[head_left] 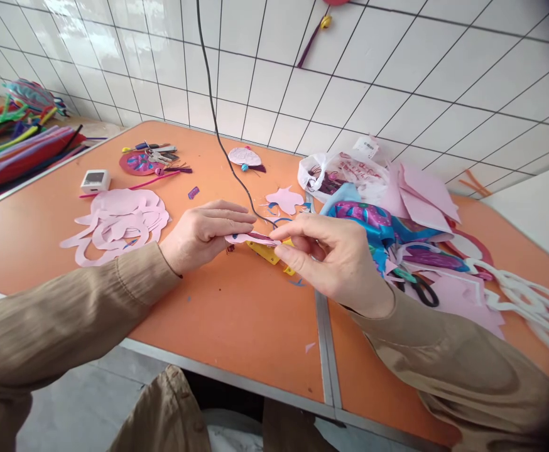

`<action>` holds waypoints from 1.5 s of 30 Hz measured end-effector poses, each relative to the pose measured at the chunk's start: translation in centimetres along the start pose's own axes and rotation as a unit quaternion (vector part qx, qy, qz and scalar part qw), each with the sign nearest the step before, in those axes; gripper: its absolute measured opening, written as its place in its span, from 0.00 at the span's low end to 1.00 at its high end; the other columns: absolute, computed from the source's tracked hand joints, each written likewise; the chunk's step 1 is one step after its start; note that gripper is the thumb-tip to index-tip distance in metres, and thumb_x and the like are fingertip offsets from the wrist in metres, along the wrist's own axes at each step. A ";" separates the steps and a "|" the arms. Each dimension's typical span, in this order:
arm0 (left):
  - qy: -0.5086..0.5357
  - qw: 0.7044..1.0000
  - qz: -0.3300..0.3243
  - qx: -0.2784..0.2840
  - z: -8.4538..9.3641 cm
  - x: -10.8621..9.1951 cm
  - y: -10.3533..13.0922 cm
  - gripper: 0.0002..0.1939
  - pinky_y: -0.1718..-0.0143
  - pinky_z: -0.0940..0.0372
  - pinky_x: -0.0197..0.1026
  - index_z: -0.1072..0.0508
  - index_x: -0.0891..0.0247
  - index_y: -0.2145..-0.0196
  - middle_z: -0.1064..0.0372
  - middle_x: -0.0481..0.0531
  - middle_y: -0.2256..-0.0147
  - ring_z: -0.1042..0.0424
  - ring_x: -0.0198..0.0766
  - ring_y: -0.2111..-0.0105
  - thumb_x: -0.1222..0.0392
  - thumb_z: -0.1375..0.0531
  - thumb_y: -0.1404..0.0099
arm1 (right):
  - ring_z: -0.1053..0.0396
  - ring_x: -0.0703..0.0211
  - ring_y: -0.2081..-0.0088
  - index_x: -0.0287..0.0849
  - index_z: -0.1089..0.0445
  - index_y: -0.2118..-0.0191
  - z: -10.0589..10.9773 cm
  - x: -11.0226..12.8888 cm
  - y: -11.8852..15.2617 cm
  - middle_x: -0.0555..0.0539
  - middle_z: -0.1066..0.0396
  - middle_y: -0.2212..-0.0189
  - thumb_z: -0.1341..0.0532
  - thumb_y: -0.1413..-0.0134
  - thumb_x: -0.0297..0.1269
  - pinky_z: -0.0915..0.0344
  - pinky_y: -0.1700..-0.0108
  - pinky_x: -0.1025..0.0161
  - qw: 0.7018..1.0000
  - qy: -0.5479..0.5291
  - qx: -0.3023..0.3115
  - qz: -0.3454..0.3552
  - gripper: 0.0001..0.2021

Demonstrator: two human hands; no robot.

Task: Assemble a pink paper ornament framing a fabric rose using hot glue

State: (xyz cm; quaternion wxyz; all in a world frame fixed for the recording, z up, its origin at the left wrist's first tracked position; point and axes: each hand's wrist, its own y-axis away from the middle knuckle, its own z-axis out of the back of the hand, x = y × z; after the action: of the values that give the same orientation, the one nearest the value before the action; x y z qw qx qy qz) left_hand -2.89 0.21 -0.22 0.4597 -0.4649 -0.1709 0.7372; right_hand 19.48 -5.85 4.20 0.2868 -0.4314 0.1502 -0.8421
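A thin pink felt-like piece [242, 238] with a dark purple layer along its edge is held between my two hands, just above the table. My left hand [208, 232] has its fingers together over the left end of the piece; its thumb is hidden. With thumb and index finger, my right hand [333, 254] pinches the right end. Behind and below the piece lies a yellow plastic tool [264, 252], mostly covered by my hands. A black cord [214, 107] comes down from above and passes behind my right hand.
Pink cut-outs [124, 220] are heaped on the left of the orange table [237, 333], near a small white box [95, 181] and keys [161, 152]. At right lie a plastic bag [350, 176], shiny blue fabric [378, 232], scissors [423, 290] and white strips [529, 295]. A tiled wall rises behind.
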 end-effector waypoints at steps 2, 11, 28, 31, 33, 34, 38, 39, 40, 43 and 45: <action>0.015 1.000 0.012 0.020 0.1 0.0 -0.1 0.07 0.51 0.28 0.46 0.17 0.55 0.61 0.19 0.56 0.57 0.22 0.46 0.53 0.59 0.34 0.37 | 0.44 0.68 0.80 0.42 0.25 0.71 0.1 0.0 -0.2 0.54 0.40 0.82 0.37 0.46 0.35 0.46 0.79 0.65 0.998 -0.042 0.028 -0.044 0.06; -0.032 0.995 -0.080 0.039 0.0 0.7 0.0 0.10 0.53 0.26 0.41 0.18 0.57 0.56 0.19 0.55 0.58 0.21 0.43 0.55 0.63 0.36 0.34 | 0.42 0.68 0.80 0.43 0.29 0.77 0.1 0.0 -0.4 0.52 0.35 0.82 0.38 0.46 0.31 0.46 0.80 0.66 0.991 -0.079 0.064 -0.083 0.09; -0.032 0.983 -0.157 0.093 0.5 1.4 -0.3 0.11 0.52 0.25 0.44 0.21 0.60 0.53 0.21 0.60 0.55 0.23 0.43 0.52 0.62 0.39 0.31 | 0.43 0.71 0.78 0.38 0.30 0.76 -0.2 -0.9 -0.4 0.54 0.38 0.81 0.41 0.45 0.27 0.46 0.76 0.70 0.994 -0.027 0.103 -0.005 0.10; -0.034 0.981 -0.165 0.100 0.5 1.3 -0.3 0.11 0.53 0.25 0.45 0.22 0.60 0.52 0.21 0.60 0.54 0.23 0.44 0.51 0.63 0.39 0.31 | 0.44 0.70 0.78 0.39 0.32 0.77 -0.3 -0.9 -0.4 0.53 0.37 0.80 0.42 0.44 0.29 0.46 0.75 0.68 0.992 -0.026 0.123 -0.020 0.11; -0.057 0.976 -0.180 0.110 0.5 1.1 -0.3 0.11 0.52 0.25 0.46 0.23 0.61 0.52 0.21 0.61 0.54 0.23 0.44 0.51 0.62 0.40 0.30 | 0.44 0.70 0.78 0.39 0.33 0.77 -0.4 -0.9 -0.3 0.53 0.36 0.80 0.43 0.44 0.29 0.46 0.74 0.67 0.990 -0.020 0.134 -0.026 0.11; -0.078 0.972 -0.191 0.113 0.6 1.0 -0.3 0.11 0.52 0.26 0.47 0.23 0.61 0.52 0.21 0.60 0.54 0.23 0.45 0.52 0.62 0.41 0.30 | 0.44 0.69 0.77 0.39 0.33 0.77 -0.5 -1.0 -0.3 0.52 0.36 0.79 0.43 0.44 0.29 0.46 0.73 0.66 0.990 -0.015 0.138 -0.024 0.11; -0.173 0.948 -0.241 0.117 0.7 0.6 -0.3 0.11 0.50 0.28 0.49 0.25 0.60 0.53 0.20 0.57 0.55 0.23 0.45 0.53 0.59 0.44 0.28 | 0.44 0.69 0.77 0.39 0.33 0.77 -1.0 -1.2 -0.1 0.53 0.36 0.80 0.43 0.45 0.27 0.45 0.72 0.67 0.991 0.012 0.130 -0.012 0.11; -0.188 0.943 -0.248 0.117 0.7 0.5 -0.3 0.11 0.49 0.29 0.49 0.25 0.60 0.53 0.20 0.57 0.55 0.23 0.44 0.53 0.59 0.46 0.27 | 0.44 0.69 0.77 0.40 0.33 0.77 -1.1 -1.3 -0.1 0.53 0.37 0.80 0.43 0.44 0.28 0.45 0.72 0.67 0.991 0.014 0.129 -0.015 0.11; -0.197 0.940 -0.253 0.116 0.6 0.4 -0.3 0.12 0.49 0.29 0.49 0.25 0.60 0.53 0.20 0.58 0.55 0.22 0.44 0.53 0.59 0.47 0.26 | 0.44 0.70 0.77 0.40 0.33 0.77 -1.1 -1.4 0.0 0.54 0.37 0.80 0.42 0.44 0.28 0.45 0.72 0.67 0.991 0.015 0.129 -0.020 0.11; -0.200 0.936 -0.269 0.110 0.4 0.2 -0.3 0.13 0.50 0.28 0.48 0.26 0.63 0.54 0.20 0.61 0.56 0.22 0.44 0.54 0.60 0.50 0.25 | 0.44 0.70 0.78 0.40 0.33 0.77 -1.3 -1.6 0.0 0.54 0.37 0.81 0.42 0.45 0.30 0.46 0.74 0.68 0.991 0.010 0.131 -0.037 0.11; -0.187 0.937 -0.275 0.103 0.3 0.1 -0.2 0.13 0.52 0.27 0.47 0.27 0.65 0.54 0.20 0.62 0.57 0.21 0.45 0.55 0.61 0.50 0.25 | 0.44 0.70 0.78 0.40 0.33 0.77 -1.3 -1.6 0.1 0.54 0.38 0.81 0.41 0.45 0.31 0.46 0.74 0.68 0.990 0.004 0.132 -0.048 0.11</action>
State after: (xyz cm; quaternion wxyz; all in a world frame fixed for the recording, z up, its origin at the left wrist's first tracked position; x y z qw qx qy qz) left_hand -3.01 0.47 0.00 0.6497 -0.2031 -0.2981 0.6691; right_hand 19.18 -4.89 2.33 0.2997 -0.3935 0.0183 -0.8689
